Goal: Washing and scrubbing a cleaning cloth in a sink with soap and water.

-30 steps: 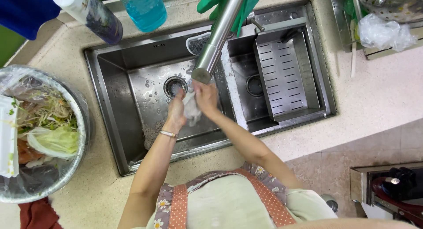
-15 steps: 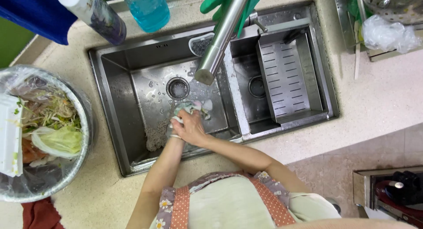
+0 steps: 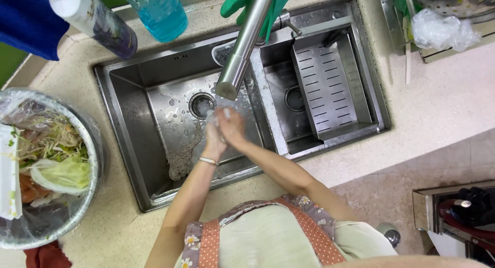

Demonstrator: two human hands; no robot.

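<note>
Both my hands are pressed together over the left basin of a steel double sink (image 3: 129,134), just below the spout of the tall steel faucet (image 3: 242,46). My left hand (image 3: 213,138), with a thin bracelet at the wrist, and my right hand (image 3: 233,128) squeeze a small whitish cloth (image 3: 212,116). Only a bit of the cloth shows between the fingers. The round drain (image 3: 201,104) lies just beyond my hands. Foam and water streak the basin floor (image 3: 180,160).
A slotted steel tray (image 3: 325,87) sits in the right basin. A bag-lined bowl of vegetable scraps (image 3: 46,165) stands on the counter at left. A blue bottle (image 3: 160,10), a dark bottle (image 3: 98,26) and green gloves (image 3: 281,2) are behind the sink.
My hands rose from the basin floor and came together under the spout, with the cloth now squeezed between them.
</note>
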